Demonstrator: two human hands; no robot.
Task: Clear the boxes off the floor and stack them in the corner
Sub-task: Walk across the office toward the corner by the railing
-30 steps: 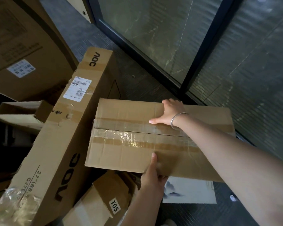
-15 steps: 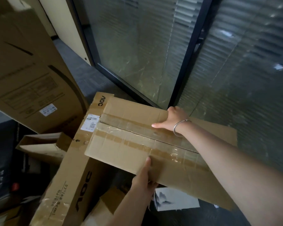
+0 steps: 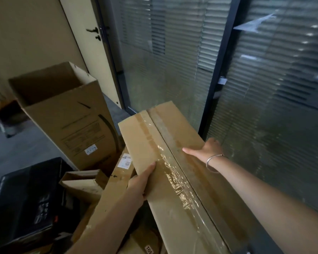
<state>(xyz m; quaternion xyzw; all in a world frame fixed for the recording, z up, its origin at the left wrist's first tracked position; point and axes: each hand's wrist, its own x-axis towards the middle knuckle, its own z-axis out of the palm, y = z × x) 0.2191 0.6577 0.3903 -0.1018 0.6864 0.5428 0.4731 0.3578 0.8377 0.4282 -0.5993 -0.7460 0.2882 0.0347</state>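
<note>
A long taped cardboard box (image 3: 165, 147) is held up in the air, tilted, its far end pointing away toward the glass wall. My left hand (image 3: 139, 184) grips its near left edge, thumb on top. My right hand (image 3: 206, 150), a silver bangle at the wrist, clasps the right edge with fingers flat across the tape. Under the held box a long flat monitor box (image 3: 116, 182) leans across the pile. A tall open-topped box (image 3: 70, 114) stands behind on the left.
A black box (image 3: 24, 198) sits at lower left, with a small open carton (image 3: 83, 182) beside it. More cardboard (image 3: 145, 242) lies below. A glass partition with blinds (image 3: 264, 88) and a black post (image 3: 218, 74) close off the right; a door (image 3: 88, 39) stands behind.
The taped box has risen off the pile and swung so its length points away from me. My view has tipped up, showing the door and the open tall box.
</note>
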